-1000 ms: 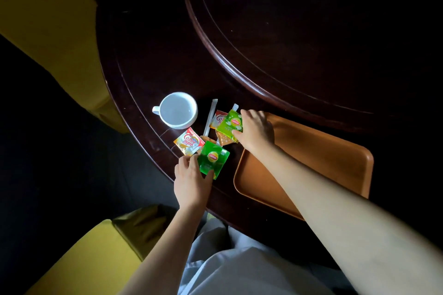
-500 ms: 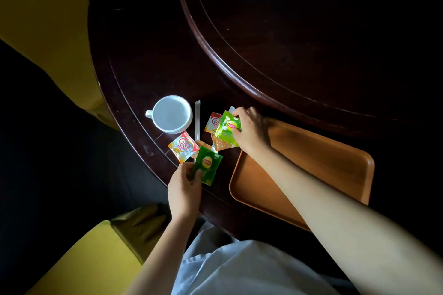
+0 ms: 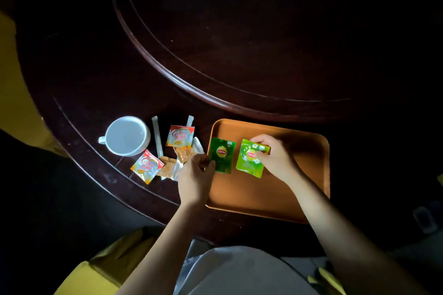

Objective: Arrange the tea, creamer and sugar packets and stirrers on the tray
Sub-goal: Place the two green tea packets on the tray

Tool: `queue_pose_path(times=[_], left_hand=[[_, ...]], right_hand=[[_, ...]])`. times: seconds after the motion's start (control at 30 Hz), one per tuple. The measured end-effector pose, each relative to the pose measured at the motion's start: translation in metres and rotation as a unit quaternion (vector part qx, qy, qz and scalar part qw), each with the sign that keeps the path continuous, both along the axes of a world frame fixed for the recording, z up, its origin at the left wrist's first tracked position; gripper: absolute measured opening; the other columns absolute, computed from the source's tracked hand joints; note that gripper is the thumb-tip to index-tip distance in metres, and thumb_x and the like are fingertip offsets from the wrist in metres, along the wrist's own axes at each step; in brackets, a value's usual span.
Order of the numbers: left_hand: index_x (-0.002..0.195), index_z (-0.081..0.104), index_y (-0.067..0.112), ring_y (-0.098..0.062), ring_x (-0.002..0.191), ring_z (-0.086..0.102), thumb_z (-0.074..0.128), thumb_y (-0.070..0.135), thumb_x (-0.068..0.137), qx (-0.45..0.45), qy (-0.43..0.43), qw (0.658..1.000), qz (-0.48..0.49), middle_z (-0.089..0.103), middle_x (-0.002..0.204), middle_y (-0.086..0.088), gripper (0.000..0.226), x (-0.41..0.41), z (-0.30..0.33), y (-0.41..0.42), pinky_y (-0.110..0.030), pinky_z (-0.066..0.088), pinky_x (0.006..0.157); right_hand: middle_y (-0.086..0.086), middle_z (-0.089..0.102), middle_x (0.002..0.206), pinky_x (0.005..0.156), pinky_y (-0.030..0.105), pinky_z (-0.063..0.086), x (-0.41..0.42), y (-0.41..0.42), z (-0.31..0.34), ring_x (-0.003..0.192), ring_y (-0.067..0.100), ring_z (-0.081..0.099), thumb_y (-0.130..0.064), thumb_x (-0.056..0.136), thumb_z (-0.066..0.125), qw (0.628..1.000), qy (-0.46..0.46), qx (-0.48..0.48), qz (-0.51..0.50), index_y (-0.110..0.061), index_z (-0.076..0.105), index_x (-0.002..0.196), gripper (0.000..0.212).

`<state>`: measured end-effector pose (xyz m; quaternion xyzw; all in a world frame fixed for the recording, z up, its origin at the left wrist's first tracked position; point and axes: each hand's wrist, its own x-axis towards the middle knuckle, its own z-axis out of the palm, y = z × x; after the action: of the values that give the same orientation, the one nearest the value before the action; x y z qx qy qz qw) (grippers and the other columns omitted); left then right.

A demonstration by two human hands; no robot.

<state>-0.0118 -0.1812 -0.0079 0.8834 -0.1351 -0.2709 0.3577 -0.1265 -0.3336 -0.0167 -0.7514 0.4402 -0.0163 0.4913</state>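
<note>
An orange tray (image 3: 299,189) lies on the dark table. My left hand (image 3: 195,181) pinches the lower left corner of a dark green tea packet (image 3: 221,154) at the tray's left end. My right hand (image 3: 275,157) grips a light green tea packet (image 3: 249,159) lying beside it on the tray. Left of the tray, on the table, lie two creamer packets (image 3: 180,136) (image 3: 146,166), brown sugar packets (image 3: 184,154) (image 3: 167,169) and two white stirrers (image 3: 157,136) (image 3: 190,120).
A white cup (image 3: 125,135) stands left of the packets near the table's curved edge. A raised round turntable (image 3: 263,43) fills the table's middle behind the tray. Yellow chair upholstery (image 3: 14,84) lies at the left and below.
Both hands have carried the green tea packets from the pile on the table rightward onto the tray. The camera view has shifted, and the pile of creamer and sugar packets stays on the table.
</note>
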Motion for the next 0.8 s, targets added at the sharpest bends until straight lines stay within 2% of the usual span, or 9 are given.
queue_pose_path(times=[0.1, 0.2, 0.27, 0.37, 0.47, 0.57, 0.8], left_hand=[[0.099, 0.066, 0.010, -0.032, 0.094, 0.063, 0.054, 0.028, 0.082, 0.060, -0.067, 0.992, -0.091, 0.071, 0.096, -0.014, 0.028, -0.003, -0.005, -0.004, -0.034, 0.045, 0.074], [0.114, 0.057, 0.010, -0.037, 0.096, 0.056, 0.046, 0.037, 0.078, 0.087, -0.216, 0.956, -0.177, 0.061, 0.103, -0.017, 0.046, -0.004, -0.006, 0.008, -0.044, 0.047, 0.079], [0.120, 0.052, 0.014, -0.034, 0.098, 0.053, 0.045, 0.037, 0.078, 0.075, -0.284, 0.930, -0.221, 0.057, 0.110, -0.015, 0.049, -0.005, -0.004, 0.018, -0.043, 0.047, 0.080], [0.125, 0.048, 0.020, -0.027, 0.110, 0.048, 0.047, 0.037, 0.078, 0.055, -0.344, 0.865, -0.362, 0.059, 0.119, -0.011, 0.049, -0.007, -0.010, 0.029, -0.039, 0.047, 0.080], [0.126, 0.049, 0.024, -0.023, 0.126, 0.049, 0.059, 0.040, 0.074, 0.095, -0.325, 0.807, -0.484, 0.056, 0.134, -0.010, 0.056, -0.006, -0.022, 0.031, -0.037, 0.050, 0.082], [0.123, 0.051, 0.026, -0.020, 0.124, 0.053, 0.071, 0.040, 0.067, 0.125, -0.281, 0.806, -0.505, 0.053, 0.138, -0.007, 0.062, -0.005, -0.025, 0.028, -0.037, 0.051, 0.081], [0.120, 0.055, 0.024, -0.024, 0.118, 0.058, 0.073, 0.037, 0.068, 0.144, -0.282, 0.816, -0.484, 0.056, 0.134, -0.010, 0.057, 0.000, -0.027, 0.002, -0.044, 0.053, 0.081]], right_hand=[[0.003, 0.060, 0.112, 0.093, 0.037, 0.048, -0.005, 0.000, -0.005, 0.108, 0.020, 0.054, -0.004, 0.081, 0.061, 0.996, 0.038, -0.079, 0.008, -0.017, 0.060, 0.112, 0.033], [0.013, 0.057, 0.117, 0.096, 0.043, 0.046, -0.013, 0.010, -0.007, 0.112, 0.030, 0.050, -0.012, 0.078, 0.067, 0.964, 0.063, -0.256, -0.015, -0.012, 0.059, 0.117, 0.039], [0.014, 0.058, 0.122, 0.095, 0.044, 0.047, -0.021, 0.020, -0.013, 0.111, 0.033, 0.052, -0.014, 0.076, 0.069, 0.942, 0.069, -0.327, -0.002, -0.014, 0.061, 0.115, 0.040], [0.012, 0.057, 0.130, 0.094, 0.044, 0.045, -0.032, 0.039, -0.023, 0.116, 0.033, 0.052, -0.016, 0.072, 0.073, 0.929, 0.088, -0.355, 0.056, -0.018, 0.062, 0.117, 0.046], [0.010, 0.058, 0.132, 0.093, 0.048, 0.048, -0.030, 0.045, -0.030, 0.120, 0.034, 0.053, -0.019, 0.072, 0.075, 0.928, 0.103, -0.342, 0.103, -0.019, 0.063, 0.116, 0.046], [0.009, 0.059, 0.130, 0.092, 0.048, 0.050, -0.026, 0.042, -0.033, 0.121, 0.031, 0.053, -0.019, 0.073, 0.074, 0.928, 0.119, -0.332, 0.124, -0.018, 0.064, 0.113, 0.041], [0.008, 0.062, 0.127, 0.097, 0.045, 0.045, -0.023, 0.026, -0.033, 0.118, 0.030, 0.056, -0.016, 0.068, 0.079, 0.923, 0.131, -0.344, 0.112, -0.016, 0.065, 0.114, 0.047]])
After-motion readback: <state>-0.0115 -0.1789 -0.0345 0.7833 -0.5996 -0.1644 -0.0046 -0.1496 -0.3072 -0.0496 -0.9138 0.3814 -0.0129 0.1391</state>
